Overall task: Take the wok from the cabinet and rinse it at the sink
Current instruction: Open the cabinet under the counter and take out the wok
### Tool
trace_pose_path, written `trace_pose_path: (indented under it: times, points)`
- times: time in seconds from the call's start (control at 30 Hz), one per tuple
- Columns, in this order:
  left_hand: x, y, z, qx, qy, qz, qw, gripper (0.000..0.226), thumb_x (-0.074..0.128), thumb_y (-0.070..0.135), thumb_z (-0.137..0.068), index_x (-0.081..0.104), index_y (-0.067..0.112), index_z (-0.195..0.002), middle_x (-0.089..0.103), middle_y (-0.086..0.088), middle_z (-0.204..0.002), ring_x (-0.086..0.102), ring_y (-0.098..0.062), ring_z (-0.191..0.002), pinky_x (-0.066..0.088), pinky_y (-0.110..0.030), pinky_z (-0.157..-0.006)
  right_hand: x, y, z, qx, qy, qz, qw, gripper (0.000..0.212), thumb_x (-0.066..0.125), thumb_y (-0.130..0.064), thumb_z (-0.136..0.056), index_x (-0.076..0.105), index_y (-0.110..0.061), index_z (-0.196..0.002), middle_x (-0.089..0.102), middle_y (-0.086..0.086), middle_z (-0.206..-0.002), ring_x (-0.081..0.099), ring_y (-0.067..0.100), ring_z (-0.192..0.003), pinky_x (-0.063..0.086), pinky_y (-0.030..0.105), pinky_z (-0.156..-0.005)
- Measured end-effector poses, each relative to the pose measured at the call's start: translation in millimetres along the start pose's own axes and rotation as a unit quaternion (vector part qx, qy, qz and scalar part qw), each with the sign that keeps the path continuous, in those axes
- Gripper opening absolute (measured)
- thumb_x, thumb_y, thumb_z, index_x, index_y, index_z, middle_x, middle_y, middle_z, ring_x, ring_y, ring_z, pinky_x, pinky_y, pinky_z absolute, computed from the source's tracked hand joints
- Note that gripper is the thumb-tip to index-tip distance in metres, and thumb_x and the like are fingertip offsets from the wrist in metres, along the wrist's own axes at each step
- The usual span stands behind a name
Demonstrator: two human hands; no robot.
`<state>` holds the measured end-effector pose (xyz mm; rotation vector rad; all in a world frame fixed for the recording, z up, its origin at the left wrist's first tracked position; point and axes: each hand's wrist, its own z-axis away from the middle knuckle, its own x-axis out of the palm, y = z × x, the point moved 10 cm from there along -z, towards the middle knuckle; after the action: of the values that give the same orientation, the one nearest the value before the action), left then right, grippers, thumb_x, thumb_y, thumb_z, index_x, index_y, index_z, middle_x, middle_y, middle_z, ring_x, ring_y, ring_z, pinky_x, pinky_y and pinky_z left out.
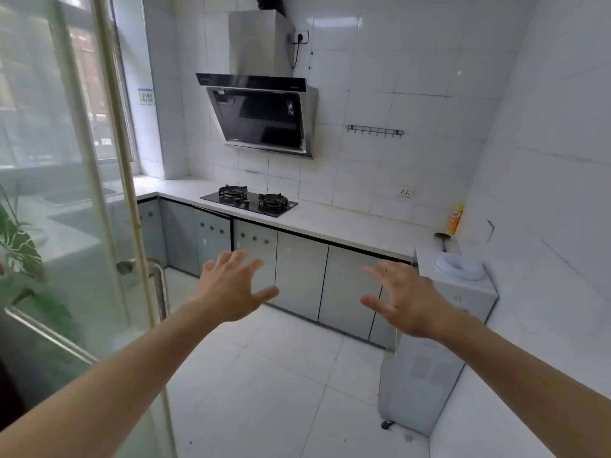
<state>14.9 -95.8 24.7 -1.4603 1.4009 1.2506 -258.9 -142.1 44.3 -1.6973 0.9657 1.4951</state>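
The sink shows only dimly through the frosted glass door, so its form is not clear. The cabinet doors are closed and hide what is inside. The wall sticker is too small to read.

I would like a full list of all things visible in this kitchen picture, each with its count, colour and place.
range hood: one, black and steel, on the wall above the stove
gas stove: one, black, two burners, set in the countertop
countertop: one, white, along the back wall
cabinet doors: several, grey, all closed, under the countertop
hook rail: one, metal, on the wall tiles
wall socket: one, white, above the countertop
bottle: one, orange, far right of the countertop
water dispenser: one, white, on the floor at right
glass door: one, at left
plant: one, green, behind the glass
left hand: one, fingers spread, holds nothing
right hand: one, fingers spread, holds nothing
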Motion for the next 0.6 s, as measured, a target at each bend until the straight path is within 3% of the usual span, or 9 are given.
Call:
trace_pose_path:
  times: [0.4,0.53,0.6]
  points:
    - [23,25,-103,-0.004,0.01,-0.04,0.999,0.079,0.038,0.08,-0.083,0.037,0.034,-0.146,0.031,0.0,-0.156,0.024,-0.024,-0.144,0.026,-0.047,-0.115,36,66,-101,-0.008,0.02,-0.044,0.999,0.072,0.031,-0.069,-0.092,0.02,-0.031,-0.152,0.018,0.001,-0.161,0.014,0.021,-0.147,0.022,0.049,-0.116]
    - [35,42,-163,-0.015,0.008,-0.055,0.998,0.078,0.038,0.081,-0.082,0.038,0.035,-0.145,0.033,0.001,-0.156,0.025,-0.023,-0.144,0.025,-0.047,-0.115,34,109,-150,-0.004,0.04,-0.067,0.997,0.105,-0.001,-0.089,-0.067,0.02,-0.031,-0.151,0.018,0.001,-0.16,0.013,0.021,-0.147,0.023,0.048,-0.116]
    - [44,51,-191,-0.02,-0.003,-0.053,0.998,0.079,0.038,0.081,-0.082,0.038,0.035,-0.146,0.033,0.0,-0.156,0.024,-0.023,-0.144,0.025,-0.047,-0.115,34,129,-173,0.0,0.037,-0.077,0.996,0.09,0.014,-0.081,-0.078,0.019,-0.03,-0.152,0.017,0.002,-0.16,0.012,0.021,-0.147,0.022,0.048,-0.117]
